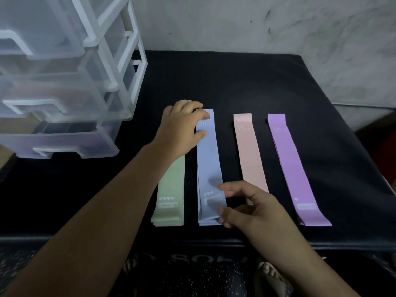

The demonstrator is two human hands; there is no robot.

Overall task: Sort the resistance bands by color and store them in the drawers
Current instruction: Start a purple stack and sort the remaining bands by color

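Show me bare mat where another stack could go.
Bare mat lies between the stacks' far ends and the wall, and in front of the drawer unit, left of the green stack. Crowded: narrow gaps between it, the blue stack, pink stack and purple stack; left hand and right hand grip the blue one.

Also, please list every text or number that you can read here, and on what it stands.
"20": blue band, far end.
"15": pink band, far end; the small letters after it are blurred.
"10": purple band, far end.
Small labels at the near ends of the green band, blue band and purple band: too blurred to read.
Large letters on the dark fabric at the bottom: upside down, unclear.
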